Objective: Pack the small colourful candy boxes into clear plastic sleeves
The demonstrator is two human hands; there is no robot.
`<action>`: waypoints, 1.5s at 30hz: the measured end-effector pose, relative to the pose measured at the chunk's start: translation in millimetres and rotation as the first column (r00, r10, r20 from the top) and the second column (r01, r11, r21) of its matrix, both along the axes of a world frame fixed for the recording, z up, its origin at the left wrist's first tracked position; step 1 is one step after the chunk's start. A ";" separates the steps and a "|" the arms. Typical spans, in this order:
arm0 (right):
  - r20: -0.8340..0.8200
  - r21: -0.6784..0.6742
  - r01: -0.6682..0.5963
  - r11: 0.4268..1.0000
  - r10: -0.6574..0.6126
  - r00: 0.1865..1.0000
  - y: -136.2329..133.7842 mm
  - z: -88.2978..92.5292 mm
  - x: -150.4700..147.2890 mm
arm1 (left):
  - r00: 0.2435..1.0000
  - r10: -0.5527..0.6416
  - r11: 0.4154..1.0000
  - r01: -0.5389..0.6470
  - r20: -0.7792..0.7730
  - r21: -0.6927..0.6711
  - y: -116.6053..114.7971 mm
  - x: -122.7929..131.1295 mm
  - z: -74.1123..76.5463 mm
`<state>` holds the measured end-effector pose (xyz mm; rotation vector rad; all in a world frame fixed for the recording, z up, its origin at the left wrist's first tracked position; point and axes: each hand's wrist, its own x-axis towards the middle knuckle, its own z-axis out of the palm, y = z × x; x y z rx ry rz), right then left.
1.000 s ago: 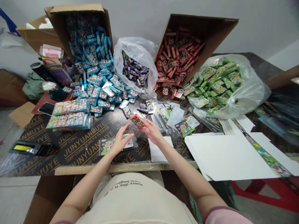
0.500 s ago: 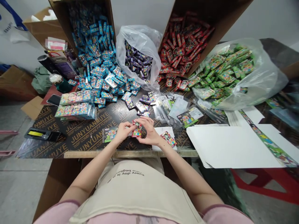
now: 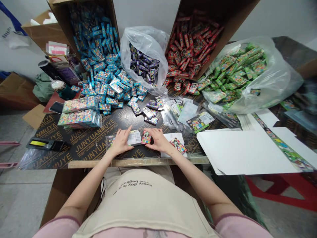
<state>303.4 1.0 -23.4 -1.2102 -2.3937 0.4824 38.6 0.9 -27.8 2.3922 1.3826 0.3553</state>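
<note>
My right hand (image 3: 158, 141) grips a small red box (image 3: 146, 137) with cartoon print between thumb and fingers, just above the black plywood tabletop. To the left of it, my left hand (image 3: 121, 142) lies with fingers apart over a flat printed packet (image 3: 135, 138). A white part with a barcode shows at the packet's right end; my hand covers its middle. Right of my right hand, another red box (image 3: 177, 145) rests on a white sheet (image 3: 165, 152). Several dark purple boxes (image 3: 149, 113) lie loose beyond my hands.
Blue boxes (image 3: 106, 76) spill from a carton at the back left. Purple boxes fill a plastic bag (image 3: 163, 39), with red boxes (image 3: 185, 49) and bagged green packets (image 3: 237, 76) farther right. Packed bundles (image 3: 80, 115), a tape dispenser (image 3: 46, 143) and white cardboard (image 3: 237, 152) lie nearer.
My left hand has let go of the red box and moved left and down, spreading over the flat packet. My right hand keeps the box, held lower near the packet's right end.
</note>
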 end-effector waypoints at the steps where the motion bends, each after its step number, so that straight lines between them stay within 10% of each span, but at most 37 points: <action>1: -0.014 0.020 0.016 1.000 -0.016 1.000 0.6 4.1 0.2 | 1.000 0.001 1.000 -0.001 0.014 0.001 0.8 -1.7 1.3; 5: -0.028 0.068 0.113 0.991 -0.111 0.993 5.5 17.5 3.7 | 0.997 -0.015 1.000 0.016 0.074 -0.016 3.1 -6.0 6.8; 14: -0.170 -0.070 -0.164 0.984 0.150 0.974 7.0 13.7 -2.1 | 0.988 -0.094 0.995 0.096 0.125 -0.014 5.9 -1.9 16.6; 19: -0.397 -0.085 0.292 0.953 -0.301 0.867 -2.2 8.2 -10.0 | 0.981 0.029 0.998 -0.038 0.193 0.043 10.5 -1.4 15.8; 25: -0.425 -0.166 0.194 0.967 -0.247 0.871 -12.4 2.9 -16.5 | 0.976 0.027 0.998 -0.040 0.216 0.054 15.9 12.0 9.4; 28: -0.431 -0.109 0.495 0.862 -0.490 0.758 22.2 -0.3 27.4 | 0.991 -0.009 0.999 0.002 0.132 0.049 16.7 13.3 2.1; 36: 0.015 0.060 0.954 0.293 -0.956 0.292 140.4 0.8 252.1 | 0.993 -0.106 0.993 0.108 -0.049 0.048 -3.8 23.8 -27.2; 45: 0.140 0.002 0.947 0.321 -0.938 0.318 185.7 -8.7 352.8 | 0.992 -0.098 0.990 0.105 -0.075 0.091 -8.6 33.7 -30.3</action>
